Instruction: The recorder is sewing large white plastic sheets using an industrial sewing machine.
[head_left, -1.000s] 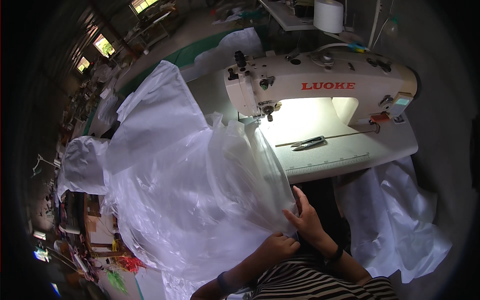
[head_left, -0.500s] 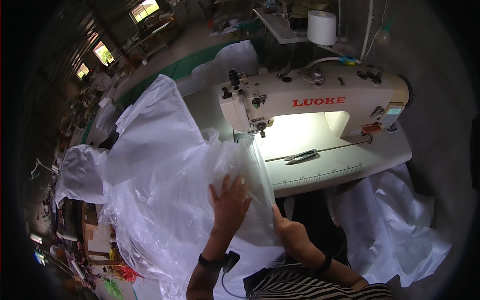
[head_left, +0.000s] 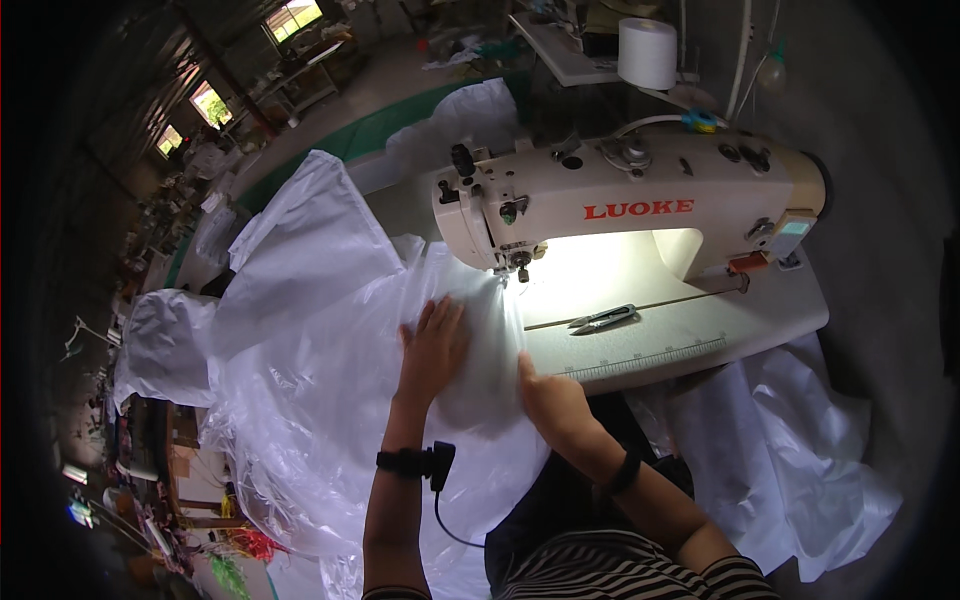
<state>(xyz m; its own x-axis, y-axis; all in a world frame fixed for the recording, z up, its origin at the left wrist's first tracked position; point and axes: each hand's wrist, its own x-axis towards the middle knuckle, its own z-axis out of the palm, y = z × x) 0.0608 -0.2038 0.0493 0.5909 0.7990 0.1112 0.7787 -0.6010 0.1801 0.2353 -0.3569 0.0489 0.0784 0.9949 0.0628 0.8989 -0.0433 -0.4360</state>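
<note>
A large sheet of shiny white translucent plastic (head_left: 320, 400) spreads over the left side of the worktable and hangs toward me. Its right edge runs up to the needle area of a pale sewing machine (head_left: 640, 170), where the lamp lights it. My left hand (head_left: 432, 348) lies flat on the sheet, fingers apart, to the left of and nearer than the presser foot (head_left: 518, 270). At the sheet's right edge, beside the table's front, my right hand (head_left: 557, 402) is closed on the plastic, with one finger stretched along it. Its other fingertips are hidden.
Thread snips (head_left: 604, 319) lie on the machine bed, behind a printed ruler scale (head_left: 650, 355). More white sheeting (head_left: 790, 450) hangs at the right. A white thread cone (head_left: 647, 54) stands behind the machine. Cluttered benches line the far left.
Both my hands have moved forward and slightly left, closer to the needle. The sheet beneath them has shifted forward and lies smoother beside the presser foot.
</note>
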